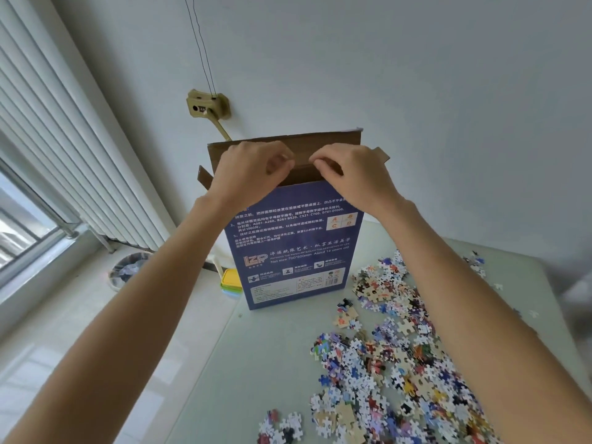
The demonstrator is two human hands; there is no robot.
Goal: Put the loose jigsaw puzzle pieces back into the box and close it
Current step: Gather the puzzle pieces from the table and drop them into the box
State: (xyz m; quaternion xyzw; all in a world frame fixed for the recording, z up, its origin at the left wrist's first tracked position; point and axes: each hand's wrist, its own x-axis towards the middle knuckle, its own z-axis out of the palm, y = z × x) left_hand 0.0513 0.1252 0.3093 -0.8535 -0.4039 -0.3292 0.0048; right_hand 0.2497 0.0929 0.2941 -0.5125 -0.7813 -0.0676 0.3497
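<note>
The loose puzzle pieces (400, 347) lie scattered in a broad heap along the right side of the table (256, 363), from its near edge back toward the far right corner, with a few strays (474, 261) apart from the main heap; none is in a hand. Beyond the heap, the blue box (293, 248) stands upright on its narrow end near the left edge of the table, printed face toward the person, its top open. The large brown flap (288, 144) stands up behind the opening, and small side tabs project at left (204, 176) and right (381, 154). The left hand (246, 169) and the right hand (352, 174) are both at the mouth of the box, fingers curled and apparently pinching the cardboard at the opening, fingertips nearly meeting at centre. The step in hand appears to be spreading the mouth for filling. To do this well, the box should be kept upright, the side tabs folded clear outward, and the rear flap kept back so that nothing blocks the pieces. The box interior is hidden, so its contents cannot be determined. Past the left edge, on the floor, a round bin (128, 270) holds crumpled waste, and a stack of yellow and green items (231, 282) sits beside the box base.
</note>
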